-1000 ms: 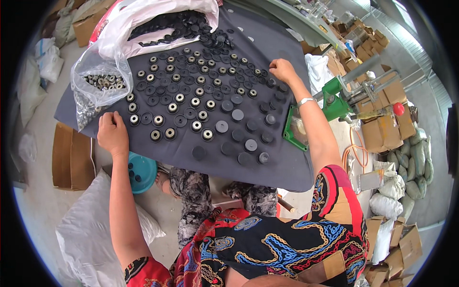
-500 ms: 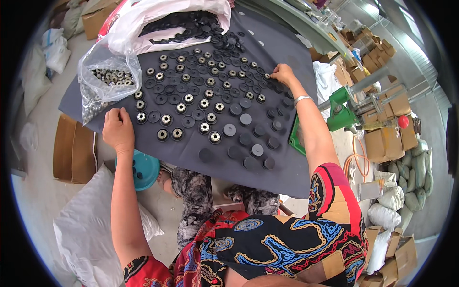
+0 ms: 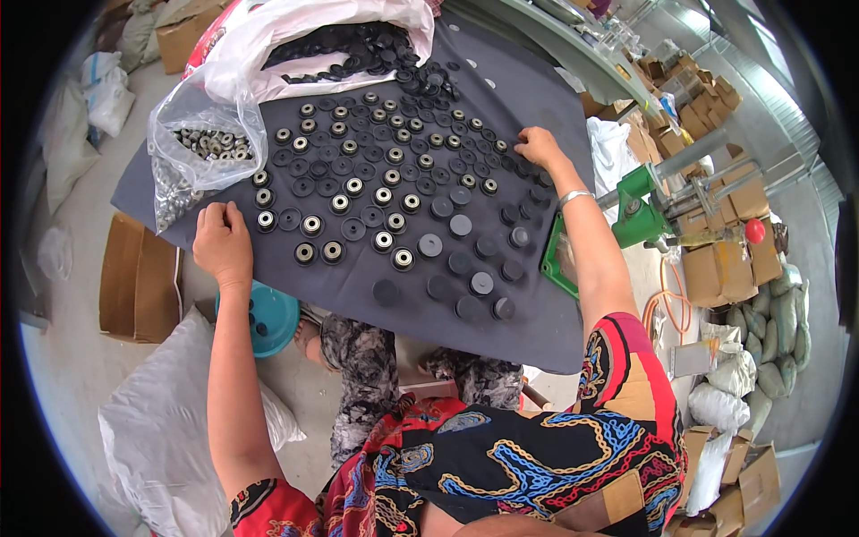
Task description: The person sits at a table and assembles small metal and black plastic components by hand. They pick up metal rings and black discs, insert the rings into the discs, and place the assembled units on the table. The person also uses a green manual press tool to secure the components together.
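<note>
Sorting step: left hand [image 3: 224, 246] rests flat, holding nothing, beside the bearing-fitted discs [image 3: 307, 253]; right hand [image 3: 537, 145] pinches black discs [image 3: 514, 166]. Next move likely demands precise picking.

A person in a bright patterned top with short sleeves and a bangle on one wrist.

The top [image 3: 537, 465] is black, covered with swirling blue, orange and yellow lines, and turns red at the shoulders. The right sleeve [image 3: 626, 367] is red with black and yellow scroll marks and ends above the elbow; the left sleeve [image 3: 259, 506] is red too and equally short. Both forearms are bare. A thin silver bangle [image 3: 573, 197] circles the right wrist, just behind the right hand [image 3: 537, 145]. The left hand [image 3: 222, 243] wears nothing. The trousers [image 3: 358, 367] are mottled grey, black and white.
</note>
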Demonstrator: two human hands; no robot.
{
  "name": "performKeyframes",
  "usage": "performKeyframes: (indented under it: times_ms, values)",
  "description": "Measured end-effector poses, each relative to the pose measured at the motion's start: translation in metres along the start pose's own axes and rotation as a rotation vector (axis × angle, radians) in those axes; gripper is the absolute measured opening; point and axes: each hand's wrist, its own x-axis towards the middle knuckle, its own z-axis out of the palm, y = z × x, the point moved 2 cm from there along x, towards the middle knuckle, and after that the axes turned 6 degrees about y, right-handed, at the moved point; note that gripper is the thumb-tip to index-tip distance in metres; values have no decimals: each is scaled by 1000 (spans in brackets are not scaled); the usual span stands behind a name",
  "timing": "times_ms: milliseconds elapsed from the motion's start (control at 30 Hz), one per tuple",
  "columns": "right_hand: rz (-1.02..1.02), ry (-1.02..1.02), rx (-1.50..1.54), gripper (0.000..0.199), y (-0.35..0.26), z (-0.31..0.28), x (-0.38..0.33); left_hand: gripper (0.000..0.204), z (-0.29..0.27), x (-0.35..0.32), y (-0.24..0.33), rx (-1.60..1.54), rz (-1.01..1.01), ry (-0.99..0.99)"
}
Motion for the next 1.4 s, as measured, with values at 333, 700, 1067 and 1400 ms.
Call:
performKeyframes:
  times_ms: [333, 700, 1067, 1400]
  values:
    - [-7, 28, 223, 37, -22, -10, -5, 18, 2, 1, 3, -18, 41, 48]
    - [-53, -93, 213, 38, -27, -1, 4, 20, 3, 1, 1, 8, 16, -5]
    - [56, -124, -109, 50, -53, -30, -22, 18, 3, -1, -3, 24, 40, 21]
    - [94, -99, -96, 51, -33, -13, -35, 17, 5, 1, 2, 8, 50, 27]
